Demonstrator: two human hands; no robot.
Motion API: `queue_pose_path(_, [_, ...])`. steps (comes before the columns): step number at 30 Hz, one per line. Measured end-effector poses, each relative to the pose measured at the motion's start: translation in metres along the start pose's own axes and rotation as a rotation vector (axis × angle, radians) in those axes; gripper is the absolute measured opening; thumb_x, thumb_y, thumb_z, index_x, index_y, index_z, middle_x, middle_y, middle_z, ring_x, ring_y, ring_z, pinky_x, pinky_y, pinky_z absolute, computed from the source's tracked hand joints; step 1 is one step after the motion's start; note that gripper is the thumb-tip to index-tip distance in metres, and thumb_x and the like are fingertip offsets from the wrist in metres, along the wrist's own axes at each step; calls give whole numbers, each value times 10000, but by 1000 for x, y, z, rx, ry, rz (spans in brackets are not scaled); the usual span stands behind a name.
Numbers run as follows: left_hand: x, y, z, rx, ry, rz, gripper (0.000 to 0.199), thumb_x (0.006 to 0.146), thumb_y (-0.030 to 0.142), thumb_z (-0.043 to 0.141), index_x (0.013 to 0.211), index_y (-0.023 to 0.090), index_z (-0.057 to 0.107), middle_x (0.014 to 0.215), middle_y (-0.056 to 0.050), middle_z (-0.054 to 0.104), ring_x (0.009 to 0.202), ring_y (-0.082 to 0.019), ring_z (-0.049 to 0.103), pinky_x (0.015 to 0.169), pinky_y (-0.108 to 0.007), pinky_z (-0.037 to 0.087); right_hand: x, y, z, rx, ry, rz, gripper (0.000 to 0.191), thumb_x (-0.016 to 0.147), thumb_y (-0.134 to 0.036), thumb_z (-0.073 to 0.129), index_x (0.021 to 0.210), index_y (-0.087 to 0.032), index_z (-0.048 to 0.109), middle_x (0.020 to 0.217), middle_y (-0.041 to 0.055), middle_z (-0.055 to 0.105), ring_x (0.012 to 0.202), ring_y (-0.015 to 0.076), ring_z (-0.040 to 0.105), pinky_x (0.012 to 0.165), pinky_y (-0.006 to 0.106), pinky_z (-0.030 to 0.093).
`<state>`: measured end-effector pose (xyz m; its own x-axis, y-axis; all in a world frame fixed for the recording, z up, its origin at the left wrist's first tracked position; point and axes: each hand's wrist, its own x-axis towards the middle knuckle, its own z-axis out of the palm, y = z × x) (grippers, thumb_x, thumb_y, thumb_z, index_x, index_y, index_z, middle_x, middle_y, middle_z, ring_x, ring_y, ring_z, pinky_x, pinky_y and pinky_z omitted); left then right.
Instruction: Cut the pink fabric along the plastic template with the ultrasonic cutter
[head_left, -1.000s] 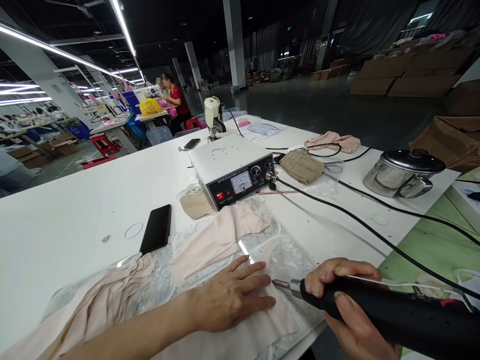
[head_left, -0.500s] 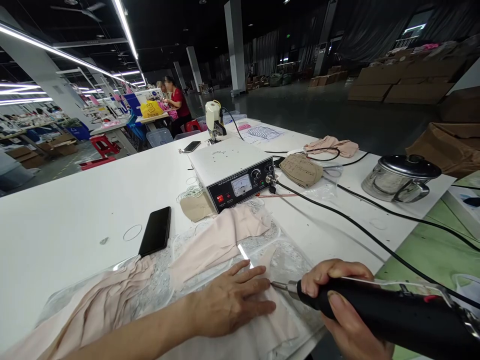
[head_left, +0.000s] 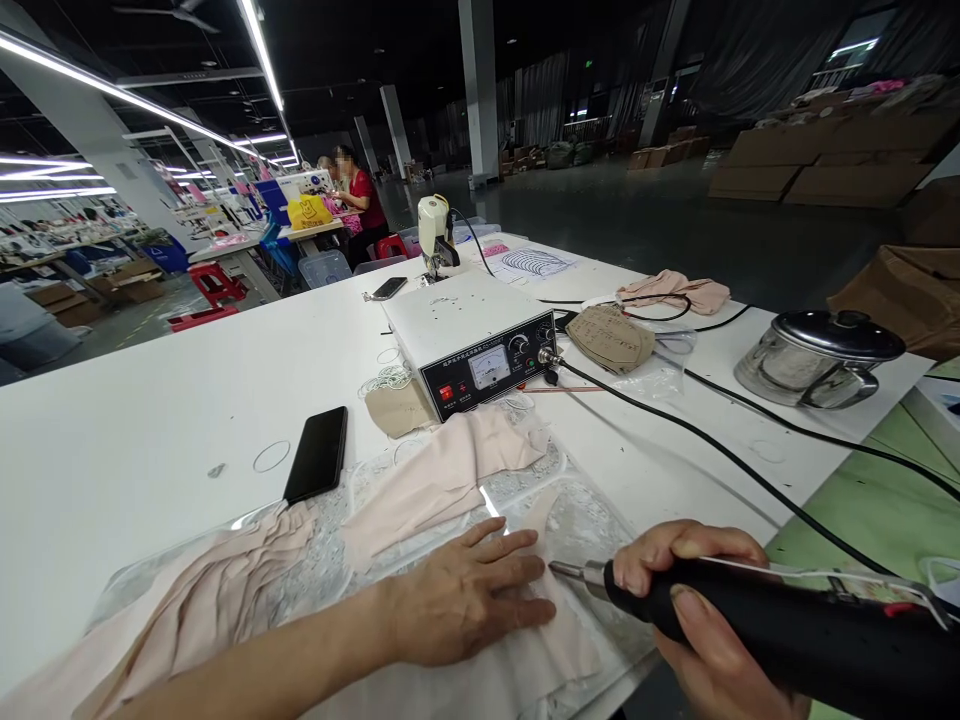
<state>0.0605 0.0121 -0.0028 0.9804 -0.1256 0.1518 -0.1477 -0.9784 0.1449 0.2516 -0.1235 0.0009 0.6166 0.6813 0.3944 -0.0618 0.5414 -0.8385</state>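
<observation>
fingers of the right hand [head_left: 712, 640] are clasping a black tool [head_left: 787, 630], its tip [head_left: 576, 573] pointing toward the left hand [head_left: 457, 600], whose spread fingers are lying flat on pink fabric [head_left: 574, 640] atop a clear sheet [head_left: 592, 515] on the counter [head_left: 150, 430].

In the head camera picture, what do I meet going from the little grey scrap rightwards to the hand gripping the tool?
Grey scrap, black phone, left hand, metal tip, right hand.

Left hand [head_left: 465, 605] palm down, fingers [head_left: 517, 572] spread, forearm [head_left: 300, 650] bare; right hand [head_left: 701, 600] curled in grip.
</observation>
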Motion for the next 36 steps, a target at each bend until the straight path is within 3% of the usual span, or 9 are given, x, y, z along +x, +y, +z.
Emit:
queue_pose_path(16, [2, 0, -1, 9, 33, 14, 264, 1003, 248, 479, 1234, 237, 606, 1299, -44, 601, 1346, -234, 435, 1171, -409, 266, 4, -2, 2, -34, -62, -1, 78, 898, -195, 566, 881, -237, 502, 753, -7, 571, 624, 132, 590, 596, 320, 545])
queue_pose_path(30, [7, -14, -10, -60, -2, -4, 293, 1014, 239, 417, 1253, 175, 574, 1283, -88, 614, 1303, -226, 485, 1144, -379, 309, 3, -2, 2, 45, 20, 19, 79, 871, -250, 605, 913, -246, 538, 752, -12, 551, 570, 126, 562, 539, 326, 539])
queue_pose_path(36, [12, -22, -13, -31, -64, 19, 285, 1012, 290, 475, 1261, 196, 579, 1304, -63, 606, 1324, -225, 467, 1150, -369, 301, 1, -8, 4, 25, -66, 10, 58, 888, -265, 592, 912, -250, 541, 730, -12, 552, 576, 129, 578, 545, 309, 543])
